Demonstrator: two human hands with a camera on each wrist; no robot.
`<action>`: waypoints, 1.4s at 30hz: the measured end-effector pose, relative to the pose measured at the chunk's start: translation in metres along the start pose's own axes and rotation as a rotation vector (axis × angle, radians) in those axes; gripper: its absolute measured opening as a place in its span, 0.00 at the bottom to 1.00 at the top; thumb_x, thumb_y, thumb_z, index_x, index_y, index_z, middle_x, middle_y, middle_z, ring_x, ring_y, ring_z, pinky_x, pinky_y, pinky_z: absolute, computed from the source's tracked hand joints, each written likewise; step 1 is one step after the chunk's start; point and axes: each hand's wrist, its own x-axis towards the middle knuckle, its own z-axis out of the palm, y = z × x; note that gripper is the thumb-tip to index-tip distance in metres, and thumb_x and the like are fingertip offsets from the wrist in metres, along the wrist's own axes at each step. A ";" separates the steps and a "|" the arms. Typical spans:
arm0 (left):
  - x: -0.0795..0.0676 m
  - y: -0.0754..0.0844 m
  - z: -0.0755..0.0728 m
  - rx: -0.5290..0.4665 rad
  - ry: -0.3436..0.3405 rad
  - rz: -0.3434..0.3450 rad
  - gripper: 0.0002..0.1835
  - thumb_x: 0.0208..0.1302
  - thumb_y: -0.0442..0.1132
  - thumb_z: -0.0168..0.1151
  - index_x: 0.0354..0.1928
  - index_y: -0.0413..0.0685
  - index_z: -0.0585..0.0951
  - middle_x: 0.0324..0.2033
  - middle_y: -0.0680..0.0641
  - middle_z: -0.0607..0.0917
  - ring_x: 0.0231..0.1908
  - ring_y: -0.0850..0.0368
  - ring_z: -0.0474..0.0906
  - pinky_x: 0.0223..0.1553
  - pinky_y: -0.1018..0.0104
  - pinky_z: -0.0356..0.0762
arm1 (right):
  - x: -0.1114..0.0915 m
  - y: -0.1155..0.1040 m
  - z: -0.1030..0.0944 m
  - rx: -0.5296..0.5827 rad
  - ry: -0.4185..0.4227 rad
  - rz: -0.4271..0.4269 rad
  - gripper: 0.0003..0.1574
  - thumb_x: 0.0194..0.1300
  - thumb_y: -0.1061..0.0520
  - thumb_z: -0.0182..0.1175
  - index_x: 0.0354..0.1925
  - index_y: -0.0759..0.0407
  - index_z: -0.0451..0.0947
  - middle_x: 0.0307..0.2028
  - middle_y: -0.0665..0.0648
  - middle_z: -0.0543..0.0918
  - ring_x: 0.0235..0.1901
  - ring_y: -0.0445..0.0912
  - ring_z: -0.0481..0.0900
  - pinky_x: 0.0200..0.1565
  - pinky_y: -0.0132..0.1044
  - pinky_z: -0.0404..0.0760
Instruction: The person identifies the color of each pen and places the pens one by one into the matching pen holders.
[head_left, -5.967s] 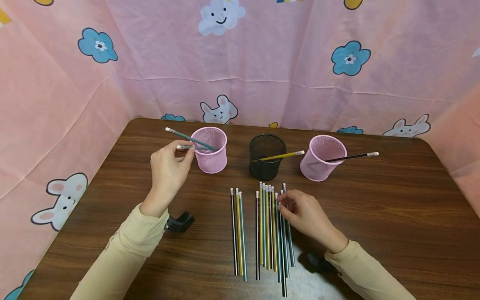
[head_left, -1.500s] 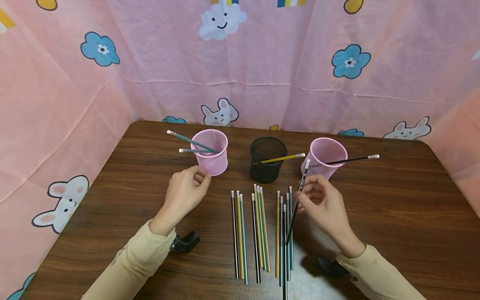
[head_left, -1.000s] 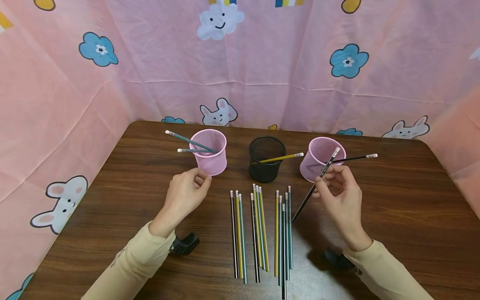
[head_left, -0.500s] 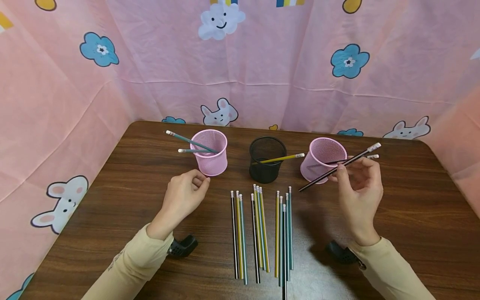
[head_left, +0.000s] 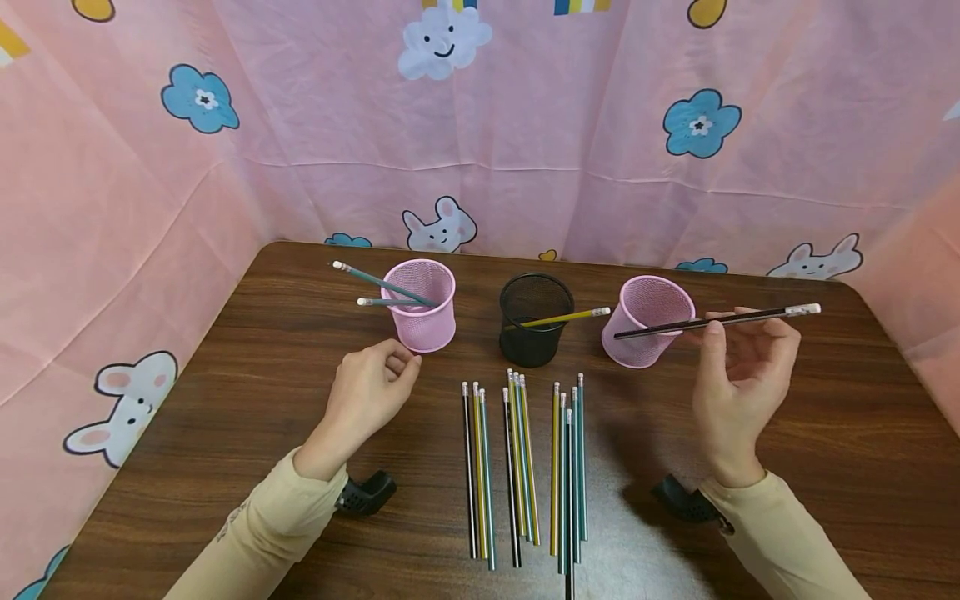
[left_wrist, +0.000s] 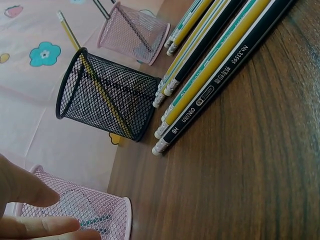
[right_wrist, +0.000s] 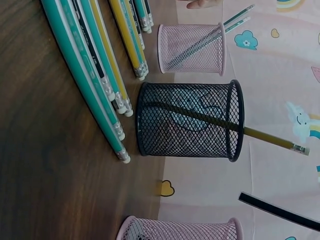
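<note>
Thumb and fingers of my right hand (head_left: 742, 392) pinch a black pencil (head_left: 663, 328) with a white eraser, nearly level, eraser to the right. Its unsharpened end overlaps the right pink mesh cup (head_left: 637, 353) in the head view; in the right wrist view that end of the pencil (right_wrist: 280, 212) is at about rim height. Another black pencil in that cup is mostly hidden behind it. My left hand (head_left: 367, 387) holds nothing, fingers loosely curled, by the base of the left pink mesh cup (head_left: 427, 332), which has two green pencils (head_left: 382, 283) leaning in it.
Between the pink cups stands a black mesh cup (head_left: 528, 348) with one yellow pencil (head_left: 566, 317). In front lie three groups of mixed pencils: left pencils (head_left: 480, 475), middle pencils (head_left: 530, 467) and right pencils (head_left: 570, 500). A pink printed cloth (head_left: 540, 125) rises behind the table.
The right hand has lifted the black pencil from the pencils, carried it rightward and turned it nearly level at the right cup. Earlier the left hand let go of a green pencil, then drew back.
</note>
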 end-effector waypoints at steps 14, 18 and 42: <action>-0.002 0.002 0.000 -0.011 0.002 0.005 0.07 0.61 0.40 0.60 0.29 0.46 0.84 0.22 0.52 0.86 0.24 0.61 0.83 0.30 0.60 0.76 | 0.006 -0.003 0.001 0.096 0.054 -0.096 0.18 0.58 0.74 0.57 0.46 0.76 0.65 0.38 0.67 0.78 0.37 0.54 0.79 0.44 0.38 0.81; -0.002 0.002 -0.001 -0.010 0.009 0.013 0.07 0.61 0.40 0.60 0.29 0.46 0.84 0.22 0.51 0.86 0.24 0.60 0.83 0.30 0.60 0.76 | 0.005 -0.001 -0.002 0.039 0.050 -0.086 0.17 0.58 0.74 0.58 0.46 0.75 0.67 0.39 0.65 0.78 0.39 0.53 0.80 0.45 0.37 0.79; -0.004 0.000 0.002 0.004 0.002 0.038 0.07 0.61 0.39 0.61 0.29 0.45 0.83 0.23 0.51 0.86 0.24 0.60 0.83 0.31 0.59 0.76 | -0.001 0.011 -0.019 -0.653 -0.177 0.084 0.12 0.60 0.65 0.63 0.42 0.71 0.80 0.35 0.35 0.79 0.36 0.29 0.80 0.40 0.18 0.75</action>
